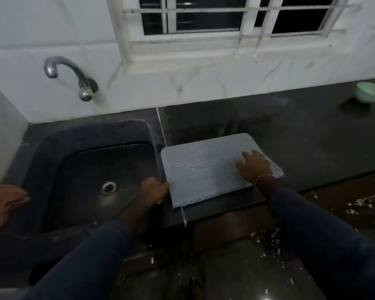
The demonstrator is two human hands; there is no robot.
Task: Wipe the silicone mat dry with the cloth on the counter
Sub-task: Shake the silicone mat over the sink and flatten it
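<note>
A pale grey ribbed silicone mat lies flat on the dark counter, just right of the sink. My left hand grips the mat's near left corner at the sink's edge. My right hand rests flat on the mat's right side, fingers spread, holding nothing. An orange-pink cloth lies at the far left edge of the view, beside the sink and away from both hands.
A black sink with a metal drain sits left of the mat, under a wall tap. A pale green bowl stands at the counter's far right. A window with bars is above. The counter's front edge runs just below the mat.
</note>
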